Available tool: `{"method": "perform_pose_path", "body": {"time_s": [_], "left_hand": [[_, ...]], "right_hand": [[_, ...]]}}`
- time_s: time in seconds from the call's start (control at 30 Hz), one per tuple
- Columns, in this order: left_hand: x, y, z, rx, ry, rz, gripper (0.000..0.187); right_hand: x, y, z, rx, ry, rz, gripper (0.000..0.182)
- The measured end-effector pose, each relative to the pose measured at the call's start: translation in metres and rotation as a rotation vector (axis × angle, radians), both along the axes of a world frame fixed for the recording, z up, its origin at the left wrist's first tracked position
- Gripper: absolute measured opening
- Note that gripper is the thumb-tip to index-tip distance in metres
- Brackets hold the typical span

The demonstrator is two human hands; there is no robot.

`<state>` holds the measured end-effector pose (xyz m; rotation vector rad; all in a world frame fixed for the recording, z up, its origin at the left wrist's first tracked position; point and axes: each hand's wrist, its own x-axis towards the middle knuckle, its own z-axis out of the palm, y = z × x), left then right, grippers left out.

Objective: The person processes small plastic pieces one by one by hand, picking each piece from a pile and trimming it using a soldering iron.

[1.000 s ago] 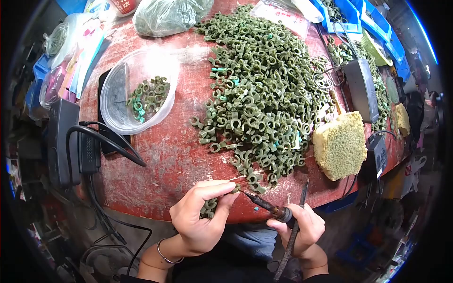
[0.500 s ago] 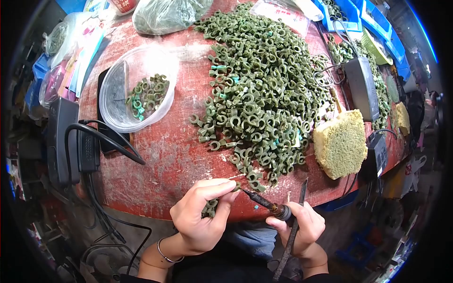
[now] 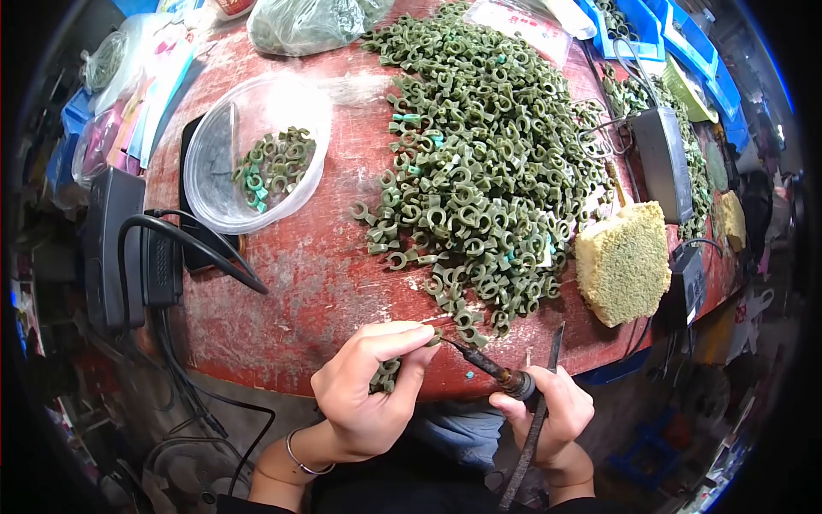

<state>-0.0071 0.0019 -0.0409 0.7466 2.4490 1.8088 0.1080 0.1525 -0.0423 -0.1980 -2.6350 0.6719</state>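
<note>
My left hand [image 3: 368,385] is closed, pinching a small green ring [image 3: 436,337] between thumb and fingertips. More green rings [image 3: 385,375] are tucked inside its curled fingers. My right hand [image 3: 552,411] grips a soldering iron [image 3: 497,370] with a dark handle and thin tip; the tip meets the pinched ring or lies very close to it. Held in that same hand is a long, narrow dark metal file or blade [image 3: 535,433], pointing up and away from me. Just beyond both hands spreads a large heap of green open rings [image 3: 479,171].
A clear plastic tub [image 3: 195,184] with several rings stands at left, partly over a dark phone [image 3: 199,257]. Right of the heap are a yellowish sponge block [image 3: 625,261] and a grey box [image 3: 664,163]. Black cables [image 3: 193,236] and adapters edge the left; a plastic bag [image 3: 312,26] lies behind.
The view has shifted slightly, so the table items appear a little farther right and higher. Both hands keep their grips, with the iron's tip still at the pinched ring.
</note>
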Motion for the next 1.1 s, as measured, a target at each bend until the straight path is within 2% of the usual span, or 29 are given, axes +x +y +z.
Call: {"method": "perform_pose_path", "body": {"time_s": [0.2,0.4,0.5,0.6,0.7,0.8,0.9,1.0,1.1], "left_hand": [[0.000,0.000,0.000,0.011,0.001,0.011,0.022],[0.000,0.002,-0.001,0.012,0.009,0.026,0.022],[-0.004,0.002,0.006,0.018,0.013,-0.040,0.021],[-0.007,-0.003,0.011,0.008,-0.131,-0.086,0.020],[-0.005,-0.008,0.012,0.100,-0.368,-0.056,0.020],[-0.006,-0.008,0.014,0.160,-0.449,-0.074,0.019],[-0.011,-0.009,0.009,0.129,-0.308,-0.161,0.021],[-0.012,-0.006,0.016,0.082,-0.363,-0.120,0.023],[-0.010,-0.007,0.013,0.066,-0.287,-0.084,0.022]], "right_hand": [[0.001,-0.001,0.001,0.008,-0.019,-0.008,0.043],[0.005,0.003,-0.002,-0.218,0.019,-0.021,0.042],[0.004,0.004,0.002,-0.266,0.014,-0.030,0.041],[0.004,0.005,0.002,-0.302,0.015,-0.040,0.040],[0.003,0.005,0.002,-0.294,0.034,-0.034,0.039],[0.002,0.005,0.002,-0.309,0.037,-0.041,0.038],[0.003,0.005,0.000,-0.291,0.062,-0.036,0.038],[0.004,0.005,0.001,-0.293,0.046,-0.039,0.039],[0.006,0.004,0.001,-0.240,0.017,-0.034,0.041]]}}
